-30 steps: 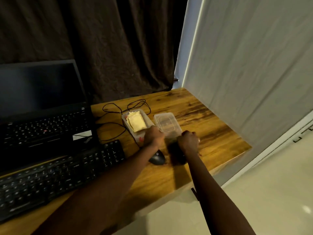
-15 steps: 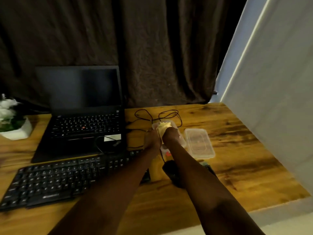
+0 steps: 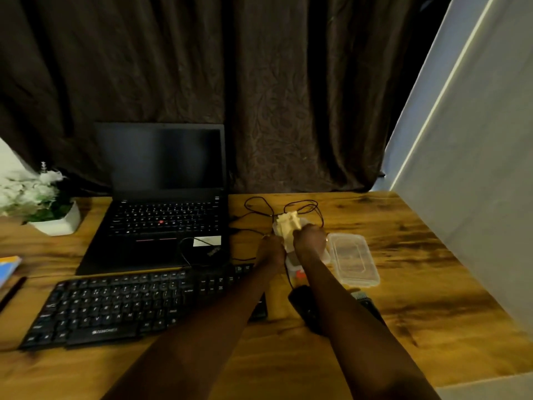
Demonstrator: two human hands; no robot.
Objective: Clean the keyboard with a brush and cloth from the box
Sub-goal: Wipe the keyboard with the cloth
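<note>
- Head view: the right hand point(image 3: 310, 241) reaches out over the wooden bench point(image 3: 418, 269), its fingers curled onto a crumpled yellow cloth point(image 3: 288, 222) and holding it.
- The cloth rises out of the far end of a clear rectangular plastic box point(image 3: 292, 268) that lies under and just ahead of this hand.
- The box's long axis runs away from the person, its far end tipped a little to the left. Something orange-red shows in its near end, too blurred to name.
- The left hand point(image 3: 271, 252) sits against the box's left side, just left of the right hand. Its fingers are hidden, so I cannot tell whether it grips or only rests there.
- A clear plastic lid point(image 3: 353, 261) lies flat just right of the right hand, its long axis roughly parallel to the box.
- The black full-size keyboard point(image 3: 138, 307) lies left of both hands, its long axis running left to right. Its right end passes under the left forearm, and its key rows face the person.
- A black mouse point(image 3: 300, 301) lies partly under the right forearm, behind the hand.
- A dark object with a pale end point(image 3: 362, 298) lies right of that forearm, too blurred to identify.
- An open black laptop point(image 3: 161, 197) stands beyond the keyboard, far left of the hands, and a looped black cable point(image 3: 259, 206) lies just beyond them.
</note>
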